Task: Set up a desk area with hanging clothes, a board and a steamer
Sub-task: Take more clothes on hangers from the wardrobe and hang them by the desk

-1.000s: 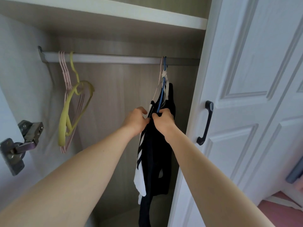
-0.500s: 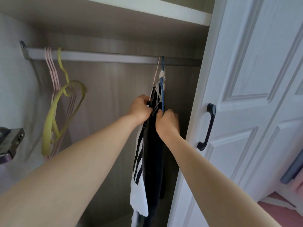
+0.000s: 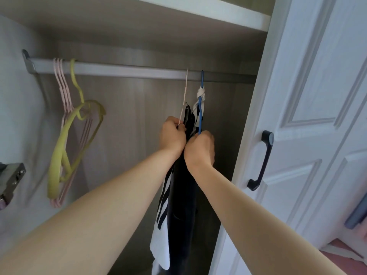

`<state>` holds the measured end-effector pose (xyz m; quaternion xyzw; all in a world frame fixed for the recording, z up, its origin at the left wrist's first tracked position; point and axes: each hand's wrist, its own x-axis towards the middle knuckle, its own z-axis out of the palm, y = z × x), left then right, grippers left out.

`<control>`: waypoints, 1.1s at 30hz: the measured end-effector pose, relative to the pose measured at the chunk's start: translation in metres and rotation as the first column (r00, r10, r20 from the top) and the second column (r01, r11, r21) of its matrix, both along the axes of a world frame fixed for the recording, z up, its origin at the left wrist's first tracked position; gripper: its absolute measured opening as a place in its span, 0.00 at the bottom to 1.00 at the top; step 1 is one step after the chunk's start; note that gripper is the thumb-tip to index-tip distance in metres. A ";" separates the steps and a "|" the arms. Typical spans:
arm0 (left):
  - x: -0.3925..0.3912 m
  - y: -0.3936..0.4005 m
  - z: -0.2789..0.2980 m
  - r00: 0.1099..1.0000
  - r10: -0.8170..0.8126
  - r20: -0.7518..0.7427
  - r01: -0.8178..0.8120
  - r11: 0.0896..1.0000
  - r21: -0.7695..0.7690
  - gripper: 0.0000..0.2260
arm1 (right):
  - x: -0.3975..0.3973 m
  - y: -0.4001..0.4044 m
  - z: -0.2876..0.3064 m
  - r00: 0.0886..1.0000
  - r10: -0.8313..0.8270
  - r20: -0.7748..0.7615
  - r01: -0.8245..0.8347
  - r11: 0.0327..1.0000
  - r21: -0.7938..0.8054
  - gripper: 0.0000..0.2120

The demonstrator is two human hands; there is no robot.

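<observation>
Her left hand [image 3: 172, 135] pinches the pink hanger [image 3: 185, 100], right hand [image 3: 200, 148] the blue hanger [image 3: 201, 108]; lifted unevenly, the clothes [image 3: 181, 195] could slide off or snag the rail [image 3: 127, 71].

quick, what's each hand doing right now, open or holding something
Left hand: closed, gripping the pale pink hanger beside the dark garment.
Right hand: closed, gripping the blue hanger.

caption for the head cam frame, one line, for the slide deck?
Inside a wardrobe, left hand grips the pale hanger and right hand the blue hanger, both hooked on the rail.
</observation>
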<state>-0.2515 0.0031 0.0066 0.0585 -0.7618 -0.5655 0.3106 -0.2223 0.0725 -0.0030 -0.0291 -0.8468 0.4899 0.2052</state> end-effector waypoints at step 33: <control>0.075 0.010 -0.038 0.997 0.055 -0.060 -0.054 0.998 0.025 0.07 | 0.066 0.044 -0.016 0.992 0.089 -0.085 -0.096 0.992 -0.078 0.12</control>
